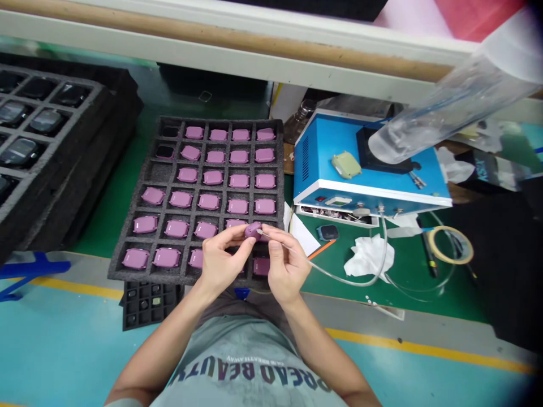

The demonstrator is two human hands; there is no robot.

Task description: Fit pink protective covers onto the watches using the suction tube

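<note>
My left hand point(224, 255) pinches a purple watch case point(253, 229) between thumb and fingers, tilted on edge above the foam tray point(160, 172). In my right hand point(289, 269), thumb and fingers close round the end of a clear thin tube point(339, 278). Its narrow tip points at the watch case and seems to touch it; exact contact is too small to tell. Beneath both hands, the dark grey tray holds rows of similar purple watch cases point(209, 202). A dark-screened watch piece point(164, 151) sits in its left column. My hands hide some front compartments.
Right of the tray stands a blue machine point(373, 192) that the tube runs to, with a pale green watch case point(346, 165) and a clear cylinder point(399, 141) on top. Crumpled tissue point(370, 257) and a tape roll point(450, 245) lie nearby. Stacked foam trays point(91, 107) rise at left.
</note>
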